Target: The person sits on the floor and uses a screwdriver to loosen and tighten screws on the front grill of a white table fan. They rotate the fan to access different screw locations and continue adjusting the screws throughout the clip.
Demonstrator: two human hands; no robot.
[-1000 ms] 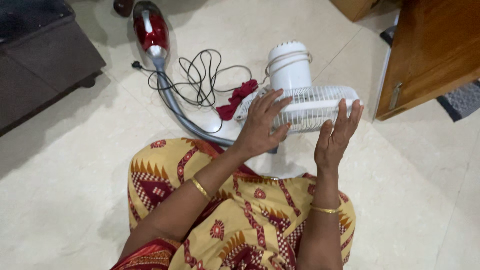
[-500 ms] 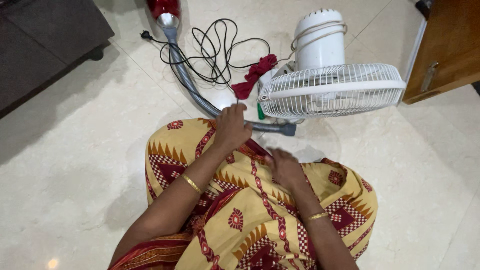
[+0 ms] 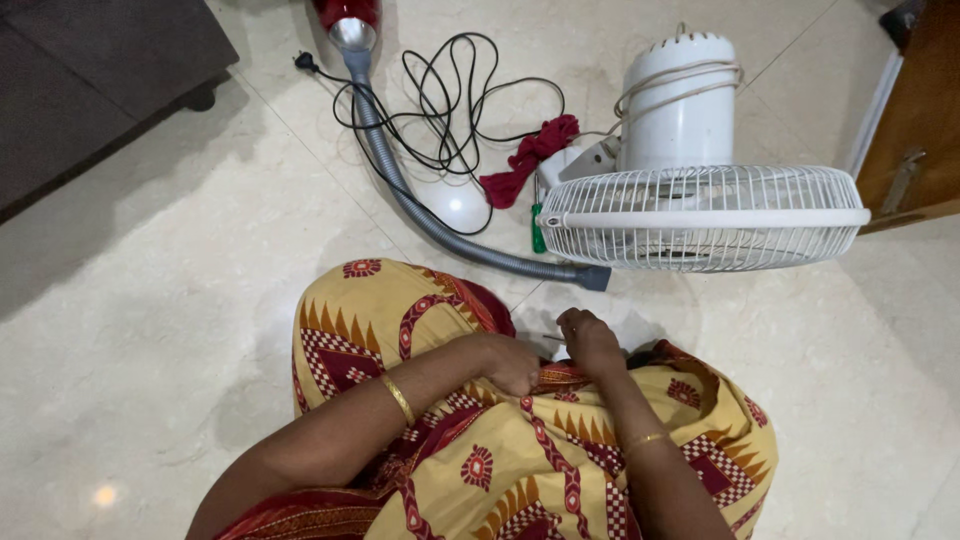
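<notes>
On the lap, the left hand [image 3: 512,362] was closed on the patterned yellow cloth [image 3: 480,460], while the right hand's [image 3: 590,343] grip could not be told, near the white fan [image 3: 700,215].

Left hand [image 3: 512,364] and right hand [image 3: 590,342] curled, close together.

Both hands, left hand [image 3: 510,362] and right hand [image 3: 590,342], have left the white fan's grille [image 3: 700,218] and dropped onto the patterned yellow cloth [image 3: 520,450] at the lap.
</notes>
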